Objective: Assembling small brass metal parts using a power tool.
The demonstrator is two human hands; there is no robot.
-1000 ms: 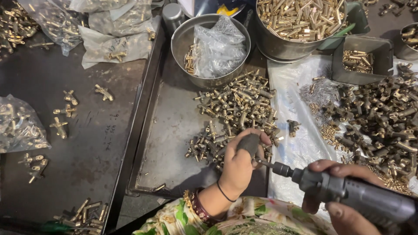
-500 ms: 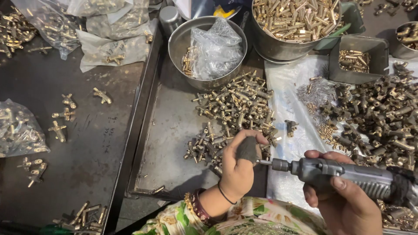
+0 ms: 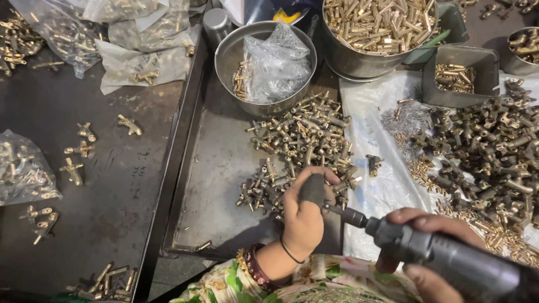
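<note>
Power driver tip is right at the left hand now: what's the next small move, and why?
Probably hold the left hand steady and press the power driver straight in. Its bit already meets the fist, where a dark finger cover hides the small part, and the right hand grips the tool body. The pile of brass fittings lies just beyond.

The left hand [image 3: 303,216] wears a thin black band at the wrist, with gold and dark red bangles just behind it. The right hand [image 3: 426,252] is bare. Below lies floral clothing in green, cream and pink.
</note>
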